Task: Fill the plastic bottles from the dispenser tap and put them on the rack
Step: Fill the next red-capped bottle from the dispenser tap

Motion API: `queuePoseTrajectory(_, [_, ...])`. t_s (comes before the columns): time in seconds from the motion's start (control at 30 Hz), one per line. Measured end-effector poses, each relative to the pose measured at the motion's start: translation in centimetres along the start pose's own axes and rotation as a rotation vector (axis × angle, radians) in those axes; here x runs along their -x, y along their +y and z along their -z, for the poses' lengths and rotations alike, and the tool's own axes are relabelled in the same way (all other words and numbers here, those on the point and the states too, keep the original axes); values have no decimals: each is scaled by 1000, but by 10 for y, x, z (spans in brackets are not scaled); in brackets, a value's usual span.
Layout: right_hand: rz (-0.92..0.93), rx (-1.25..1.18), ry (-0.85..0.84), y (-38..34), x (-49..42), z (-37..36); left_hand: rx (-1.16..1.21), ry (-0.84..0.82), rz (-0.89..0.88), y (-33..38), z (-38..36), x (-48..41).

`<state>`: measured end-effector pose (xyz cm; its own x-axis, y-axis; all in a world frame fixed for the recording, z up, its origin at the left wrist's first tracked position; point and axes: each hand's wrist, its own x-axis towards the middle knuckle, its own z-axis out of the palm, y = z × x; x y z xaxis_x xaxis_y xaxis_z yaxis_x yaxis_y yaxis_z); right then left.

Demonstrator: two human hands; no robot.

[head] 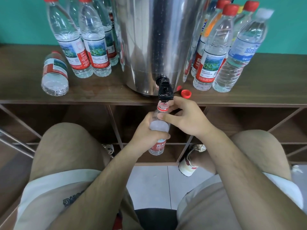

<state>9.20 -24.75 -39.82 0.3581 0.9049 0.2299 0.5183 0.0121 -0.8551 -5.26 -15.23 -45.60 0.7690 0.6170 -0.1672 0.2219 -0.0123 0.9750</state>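
Filling: left grip [149, 132] wrapped round clear red-labelled plastic bottle [160, 126], right grip [184, 117] pinching its neck beneath black dispenser tap [165, 92]. Next, likely: capping.

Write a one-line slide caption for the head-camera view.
Left hand holds an uncapped plastic bottle under the steel dispenser's black tap, right hand pinching its neck; red cap nearby.

dispenser [157, 39]: top cut off for you | bottle [160, 127] under its tap [165, 91]: your left hand [146, 131] covers its middle
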Motion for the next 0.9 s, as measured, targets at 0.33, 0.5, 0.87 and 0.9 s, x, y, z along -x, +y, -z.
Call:
queuePoseTrajectory(0.33, [-41,36,-19,0,-3,3,-107,30,49,-8,-2,-8])
queuePoseTrajectory(0.5, [-51,21,-32,2,-3,6,-149,32,62,-8,-4,-8])
queuePoseTrajectory(0.87, [-58,21,-11,7,-9,8,-109,53,46,2,-5,0])
queuePoseTrajectory(0.9, [-57,23,-10,7,-9,8,-110,53,41,4,-5,1])
